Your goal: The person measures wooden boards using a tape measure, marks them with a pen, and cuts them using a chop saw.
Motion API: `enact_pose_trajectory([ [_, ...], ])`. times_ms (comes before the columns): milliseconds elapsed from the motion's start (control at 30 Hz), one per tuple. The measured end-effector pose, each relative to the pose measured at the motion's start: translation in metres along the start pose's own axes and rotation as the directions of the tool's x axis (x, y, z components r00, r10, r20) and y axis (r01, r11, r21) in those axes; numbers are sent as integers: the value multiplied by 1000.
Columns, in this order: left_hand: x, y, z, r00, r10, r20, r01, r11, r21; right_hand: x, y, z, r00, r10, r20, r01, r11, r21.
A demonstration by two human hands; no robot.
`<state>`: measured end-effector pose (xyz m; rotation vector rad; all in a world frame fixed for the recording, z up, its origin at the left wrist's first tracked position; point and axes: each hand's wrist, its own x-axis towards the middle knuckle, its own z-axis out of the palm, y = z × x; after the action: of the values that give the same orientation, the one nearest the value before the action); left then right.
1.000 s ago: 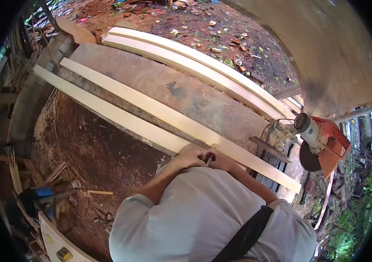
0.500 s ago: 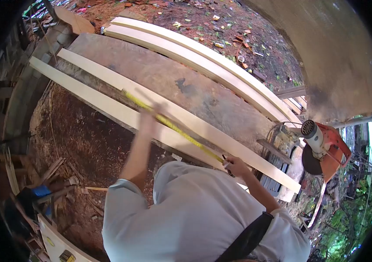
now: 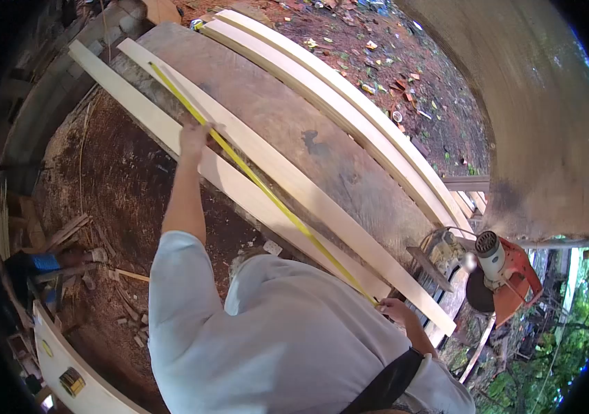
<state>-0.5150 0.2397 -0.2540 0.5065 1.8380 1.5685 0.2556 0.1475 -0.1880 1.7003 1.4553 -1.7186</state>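
A yellow tape measure [image 3: 265, 187] stretches diagonally over two pale boards, its far end near the upper left of the farther board [image 3: 294, 179]. My left hand [image 3: 194, 140] is closed around the tape partway along, above the nearer board [image 3: 129, 95]. At the tape's near end my right hand [image 3: 392, 310] is closed on it, low at the right beside the boards. A small dark item shows at its fingertips, too small to make out.
More long pale boards [image 3: 336, 103] lie along the bench's far edge. A red and grey power saw [image 3: 505, 272] with a dark disc stands at the right. The brown bench top [image 3: 253, 96] has dark stains. Wood scraps [image 3: 66, 234] litter the lower left.
The two hands were together at the chest; the tape then came out between them. My left hand has moved up and left, the right one down and right, and the tape reaches farther.
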Motion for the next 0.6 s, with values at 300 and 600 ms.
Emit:
enact_pose_trajectory([
  [300, -2, 15, 6, 995, -86, -42, 72, 960, -269, 42, -90, 16, 943, -252, -218, 189, 944, -271],
  [600, -96, -3, 6, 973, -5, -229, -99, 893, -440, 105, -286, 78, 943, -298, -149, 286, 953, -95],
])
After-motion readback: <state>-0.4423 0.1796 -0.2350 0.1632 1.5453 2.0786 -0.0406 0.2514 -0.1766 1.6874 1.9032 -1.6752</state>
